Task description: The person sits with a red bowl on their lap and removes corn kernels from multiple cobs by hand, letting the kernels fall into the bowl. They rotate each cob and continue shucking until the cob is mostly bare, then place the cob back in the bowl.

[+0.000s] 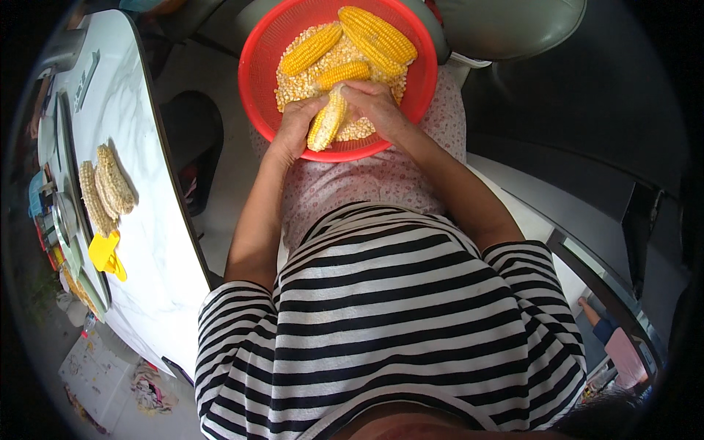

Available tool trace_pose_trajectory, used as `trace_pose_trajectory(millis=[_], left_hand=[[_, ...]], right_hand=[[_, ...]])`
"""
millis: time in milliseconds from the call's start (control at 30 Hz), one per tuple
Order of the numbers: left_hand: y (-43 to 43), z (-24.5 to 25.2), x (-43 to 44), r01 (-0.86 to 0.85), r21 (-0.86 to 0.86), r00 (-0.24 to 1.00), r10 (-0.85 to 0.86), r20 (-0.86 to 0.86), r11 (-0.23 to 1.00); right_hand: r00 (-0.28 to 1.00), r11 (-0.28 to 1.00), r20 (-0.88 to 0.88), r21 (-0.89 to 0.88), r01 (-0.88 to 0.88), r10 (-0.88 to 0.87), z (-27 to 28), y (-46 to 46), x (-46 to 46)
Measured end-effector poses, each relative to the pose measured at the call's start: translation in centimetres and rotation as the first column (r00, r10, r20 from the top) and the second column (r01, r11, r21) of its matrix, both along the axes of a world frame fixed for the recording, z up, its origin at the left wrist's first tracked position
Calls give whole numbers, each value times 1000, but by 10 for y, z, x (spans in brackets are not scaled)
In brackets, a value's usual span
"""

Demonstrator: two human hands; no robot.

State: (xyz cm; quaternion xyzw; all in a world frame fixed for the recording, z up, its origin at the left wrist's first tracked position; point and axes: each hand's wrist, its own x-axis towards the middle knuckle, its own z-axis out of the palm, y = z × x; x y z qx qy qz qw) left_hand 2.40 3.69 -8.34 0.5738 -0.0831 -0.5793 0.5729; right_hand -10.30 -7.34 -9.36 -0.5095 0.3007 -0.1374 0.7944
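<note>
Both my hands are around a partly shelled ear of corn [327,122], over the near side of a red plastic basket [254,110]. My left hand [297,125] grips its left side, while my right hand [379,107] holds the upper end with the thumb pressed there. A pale strip of bare cob runs along the ear between rows of yellow kernels. Loose corn kernels [286,91] cover the basket's bottom. On them lie whole yellow ears [313,49], several in all, one [344,74] just beyond my hands. The basket sits on my lap.
On the marble-patterned table [159,236] at left lie bare corn cobs [113,184] and a yellow plastic item [107,254]. A dark stool [201,132] stands beneath its edge. A green padded seat [511,27] is at the upper right. Another person [624,355] appears at the lower right.
</note>
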Motion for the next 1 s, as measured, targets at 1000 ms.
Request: trace_pose_trajectory(millis=[1000], left_hand=[[0, 5, -28, -137, -20, 935, 136, 327, 990]], right_hand=[[999, 893, -46, -450, 3, -27, -15, 6, 3]])
